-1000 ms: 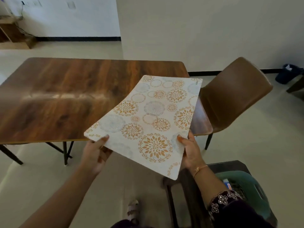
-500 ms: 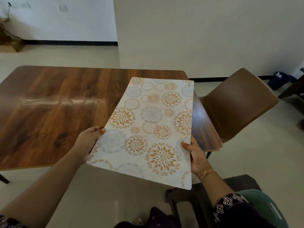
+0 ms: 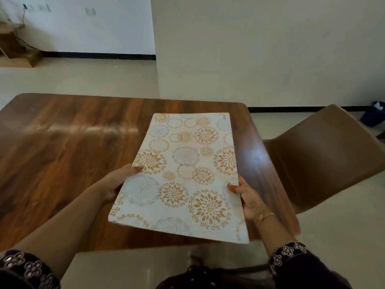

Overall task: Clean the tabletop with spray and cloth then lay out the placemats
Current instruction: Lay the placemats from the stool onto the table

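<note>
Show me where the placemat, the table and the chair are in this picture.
placemat (image 3: 183, 176): head view, middle of its patterned face.
table (image 3: 62, 155): head view, bare wood left of the mat.
chair (image 3: 325, 151): head view, inside of its brown backrest.

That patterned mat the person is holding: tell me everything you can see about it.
The placemat is a flat, stiff-looking rectangular sheet, pale cream, printed with round flower medallions in orange-gold and faint blue-grey, plus plain rings. It looks smooth, perhaps plastic or coated. It is held over the right end of the brown wooden table, long side running away from the person, near edge overhanging the table's front. The left hand grips its left edge, the right hand its right edge. Whether it touches the tabletop is unclear.
</note>
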